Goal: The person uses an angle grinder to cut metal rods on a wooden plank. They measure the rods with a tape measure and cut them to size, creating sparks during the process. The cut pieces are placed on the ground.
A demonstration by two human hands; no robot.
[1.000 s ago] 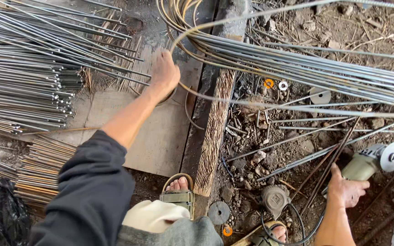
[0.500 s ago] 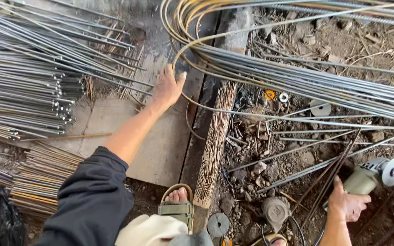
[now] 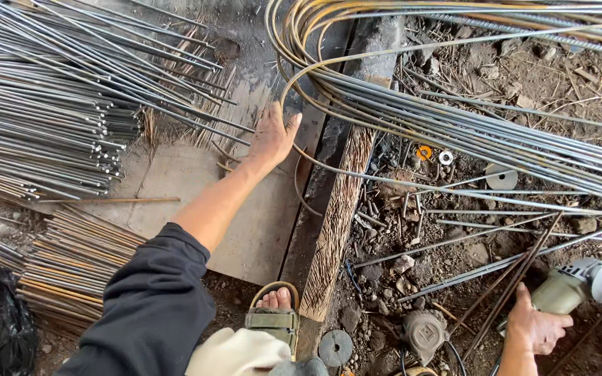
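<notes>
- A long curved steel rod (image 3: pixel 329 69), yellowish with rust, is arching out of the coiled bundle above the wooden plank (image 3: pixel 336 223).
- A pale green angle grinder (image 3: pixel 580 285) with a grey disc is lying right of that plank, disc pointing right.

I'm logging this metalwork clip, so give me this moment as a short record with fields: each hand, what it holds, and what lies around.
left hand: reaching out, fingers on a curved steel rod
right hand: gripping an angle grinder
left side: stack of cut straight rods
top right: bundle of long bent rods
ground: wooden plank, spare cutting discs, dirt
foot: sandalled foot beside the plank
</notes>
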